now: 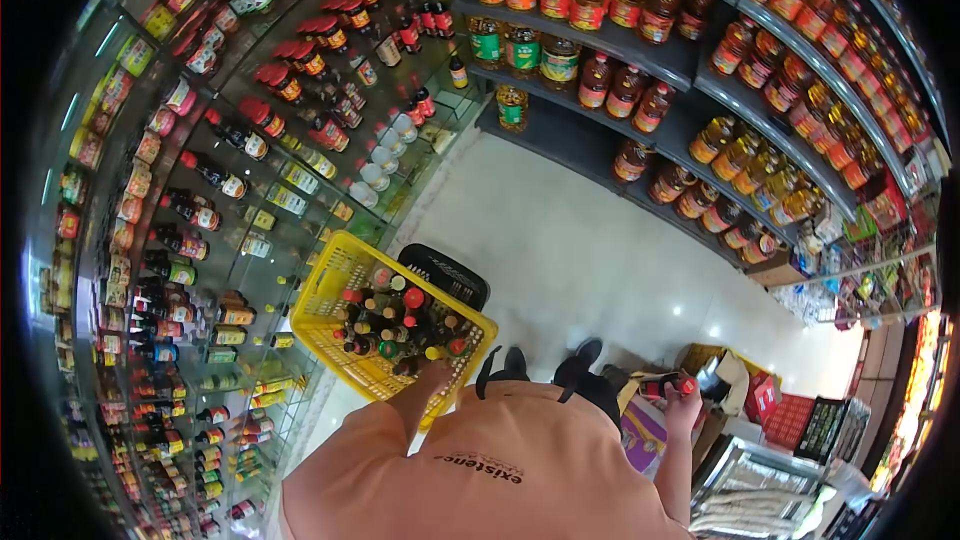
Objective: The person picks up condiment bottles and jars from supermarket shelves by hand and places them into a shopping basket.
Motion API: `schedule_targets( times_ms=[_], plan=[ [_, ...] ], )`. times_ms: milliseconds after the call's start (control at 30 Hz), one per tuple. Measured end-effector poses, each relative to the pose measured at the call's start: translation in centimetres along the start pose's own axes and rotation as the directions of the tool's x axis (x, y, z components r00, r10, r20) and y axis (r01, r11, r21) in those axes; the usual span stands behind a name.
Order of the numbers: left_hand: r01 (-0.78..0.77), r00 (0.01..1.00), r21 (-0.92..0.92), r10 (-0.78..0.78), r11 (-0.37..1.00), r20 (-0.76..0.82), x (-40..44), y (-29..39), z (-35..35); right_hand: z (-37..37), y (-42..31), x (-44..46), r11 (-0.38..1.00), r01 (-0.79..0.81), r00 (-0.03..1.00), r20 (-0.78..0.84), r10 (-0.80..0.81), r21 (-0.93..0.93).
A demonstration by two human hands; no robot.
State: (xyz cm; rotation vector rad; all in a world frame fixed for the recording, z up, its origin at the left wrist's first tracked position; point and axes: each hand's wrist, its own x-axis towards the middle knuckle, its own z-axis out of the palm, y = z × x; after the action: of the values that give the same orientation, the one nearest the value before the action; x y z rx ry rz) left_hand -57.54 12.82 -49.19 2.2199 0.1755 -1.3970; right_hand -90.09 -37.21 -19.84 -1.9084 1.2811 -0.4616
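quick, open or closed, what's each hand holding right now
Left hand: at the bottles in the yellow basket; grip cannot be told.
Right hand: closed, holding a red-capped bottle.

Bottles (405, 318) sit in the basket (328, 275), beside the left shelves (342, 166), with the far shelves (575, 142) ahead.

Hard to tell holding from touching for the bare left hand (432, 376) among dark, coloured-capped bottles (412, 316) in the yellow latticed plastic basket (322, 298). Impossible to see the salmon-orange shirt (490, 500) past the lower edge.
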Motion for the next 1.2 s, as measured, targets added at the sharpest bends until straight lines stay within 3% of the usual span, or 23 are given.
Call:
schedule_targets(
  times_ms=[33, 67, 100, 133, 200, 233, 267, 300, 333, 400, 467, 500, 567, 600, 667, 700, 833, 867, 933, 1000, 1067, 1133, 1200],
  plan=[
    [-0.233, 0.965, 0.475, 0.262, 0.849, 0.005, 1.6, -0.7, -0.4, 0.0, 0.2, 2.1, 1.000, -0.025, 1.000, 0.012, 0.025, -0.007],
    [-0.362, 0.874, 0.821, 0.468, 0.442, 0.133, 2.5, -0.4, -0.2, -0.1, 0.2, 4.2, 0.999, -0.046, 0.999, 0.023, 0.047, -0.015],
    [-0.043, 0.950, 0.306, 0.134, 0.951, -0.283, -1.3, 4.8, -1.1, -0.1, 0.4, 6.5, 0.999, -0.031, 0.999, 0.042, 0.032, -0.014],
    [-0.029, 0.947, 0.288, 0.119, 0.957, -0.298, -1.0, 6.2, -1.5, -0.1, 0.7, 8.7, 0.999, 0.006, 0.999, 0.043, -0.005, -0.033],
    [0.000, 0.851, 0.621, 0.326, 0.784, -0.411, -0.3, 8.0, -2.5, 0.2, 1.2, 13.2, 0.995, 0.082, 0.996, 0.044, -0.079, -0.065],
    [0.016, 0.849, 0.612, 0.313, 0.791, -0.427, -1.5, 10.7, -2.7, 0.3, 1.6, 15.7, 0.995, 0.101, 0.992, 0.077, -0.100, -0.008],
    [0.119, 0.727, 0.148, 0.015, 0.982, -0.686, -5.5, 16.4, -3.4, 0.3, 1.5, 17.9, 0.994, 0.107, 0.990, 0.091, -0.107, 0.001],
    [0.109, 0.562, -0.358, -0.355, 0.927, -0.747, -8.1, 20.4, -3.7, 0.2, 1.3, 20.1, 0.994, 0.094, 0.986, 0.142, -0.086, -0.055],
    [0.109, 0.548, -0.369, -0.366, 0.923, -0.752, -8.1, 21.9, -3.6, 0.4, 0.6, 22.5, 0.990, 0.090, 0.979, 0.192, -0.067, -0.112],
    [-0.032, 0.362, -0.316, -0.284, 0.948, -0.888, -8.2, 24.3, -3.1, 1.4, -1.9, 26.4, 0.983, 0.089, 0.980, 0.192, -0.058, -0.158],
    [-0.012, 0.390, -0.317, -0.287, 0.948, -0.875, -8.3, 26.3, -2.4, 1.5, -4.8, 29.9, 0.949, 0.212, 0.944, 0.300, -0.137, -0.232],
    [-0.055, 0.398, -0.222, -0.183, 0.974, -0.899, -8.9, 27.7, -1.7, 2.5, -3.4, 32.0, 0.925, 0.316, 0.921, 0.300, -0.247, -0.210],
    [-0.084, 0.382, -0.068, -0.031, 0.994, -0.924, -8.8, 29.6, 0.1, 3.8, -4.8, 34.9, 0.924, 0.345, 0.899, 0.341, -0.274, -0.166],
    [-0.080, 0.375, -0.088, -0.051, 0.993, -0.926, -9.0, 30.7, 0.8, 4.7, -6.0, 36.3, 0.927, 0.357, 0.884, 0.363, -0.295, -0.117],
    [-0.061, 0.495, -0.114, -0.069, 0.992, -0.866, -10.3, 33.7, 1.3, 6.4, -8.6, 38.4, 0.915, 0.381, 0.865, 0.402, -0.301, -0.135],
    [0.039, 0.504, -0.079, -0.088, 0.996, -0.859, -10.6, 35.0, 1.5, 7.4, -9.8, 39.2, 0.911, 0.396, 0.851, 0.417, -0.318, -0.113],
    [0.137, 0.570, -0.172, -0.220, 0.975, -0.792, -9.7, 38.1, -0.2, 13.0, -15.3, 41.8, 0.877, 0.475, 0.776, 0.505, -0.378, -0.075],
    [0.033, 0.541, -0.152, -0.146, 0.988, -0.829, -8.3, 37.2, -0.3, 14.6, -17.0, 42.1, 0.869, 0.490, 0.766, 0.511, -0.391, -0.069],
    [-0.066, 0.585, -0.281, -0.191, 0.957, -0.788, -5.1, 36.0, -1.3, 17.3, -21.9, 42.3, 0.853, 0.521, 0.671, 0.635, -0.383, -0.035],
    [-0.097, 0.598, -0.301, -0.186, 0.949, -0.779, -2.8, 35.4, -2.3, 21.6, -23.6, 43.0, 0.859, 0.505, 0.697, 0.626, -0.350, -0.081],
    [-0.126, 0.613, -0.328, -0.186, 0.936, -0.768, -0.2, 34.9, -4.7, 25.3, -26.7, 43.2, 0.862, 0.507, 0.670, 0.629, -0.394, 0.000],
    [-0.221, 0.718, -0.343, -0.086, 0.913, -0.691, 0.5, 34.5, -7.1, 28.5, -31.3, 43.5, 0.882, 0.471, 0.645, 0.688, -0.333, -0.015],
    [-0.130, 0.749, -0.469, -0.223, 0.874, -0.623, 1.6, 34.4, -9.2, 32.4, -34.3, 43.8, 0.846, 0.533, 0.593, 0.699, -0.400, 0.032]
  ],
)
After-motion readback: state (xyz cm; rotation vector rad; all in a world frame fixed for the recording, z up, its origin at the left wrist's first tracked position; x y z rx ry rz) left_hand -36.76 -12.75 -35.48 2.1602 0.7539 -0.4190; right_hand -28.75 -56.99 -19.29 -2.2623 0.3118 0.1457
